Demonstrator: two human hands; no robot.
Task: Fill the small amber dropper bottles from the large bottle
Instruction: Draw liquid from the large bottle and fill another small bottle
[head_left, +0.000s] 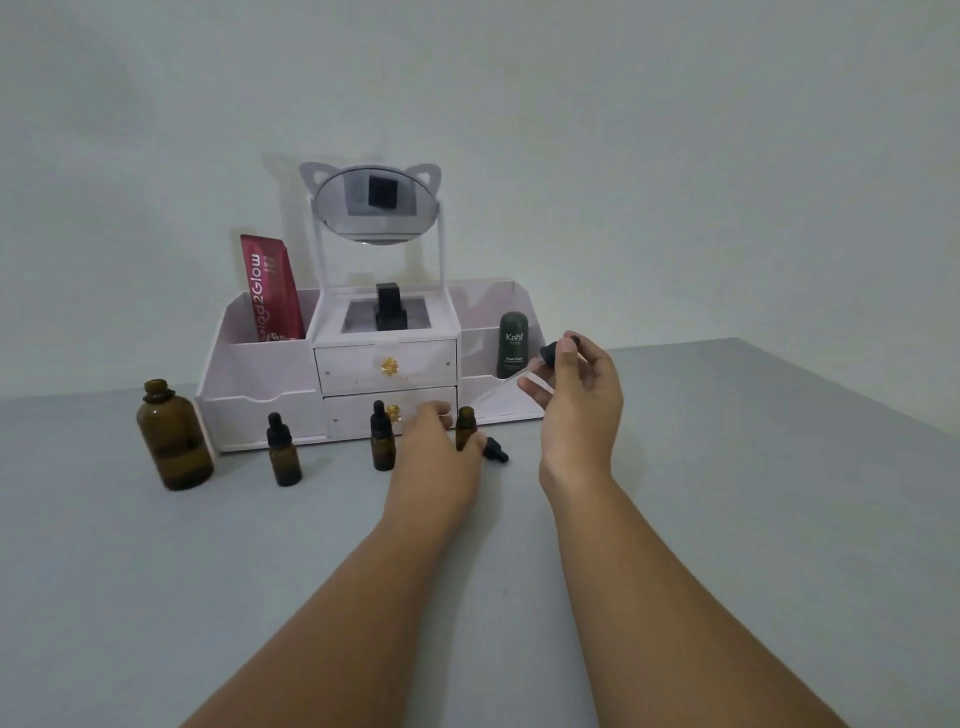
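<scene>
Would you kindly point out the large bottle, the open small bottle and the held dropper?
large bottle (174, 441): head view, body.
open small bottle (465, 418): head view, neck.
held dropper (549, 354): head view, black bulb.

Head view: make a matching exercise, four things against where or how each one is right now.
Things
1. large bottle
2. uncapped small bottle
3. dropper
4. red tube

Places
A. standing in the left compartment of the organizer
B. held above the table by the right hand
C. held upright on the table by the left hand
D. standing open, leftmost thing on the table

Pairs: 1-D, 2-C, 3-B, 4-A
</scene>
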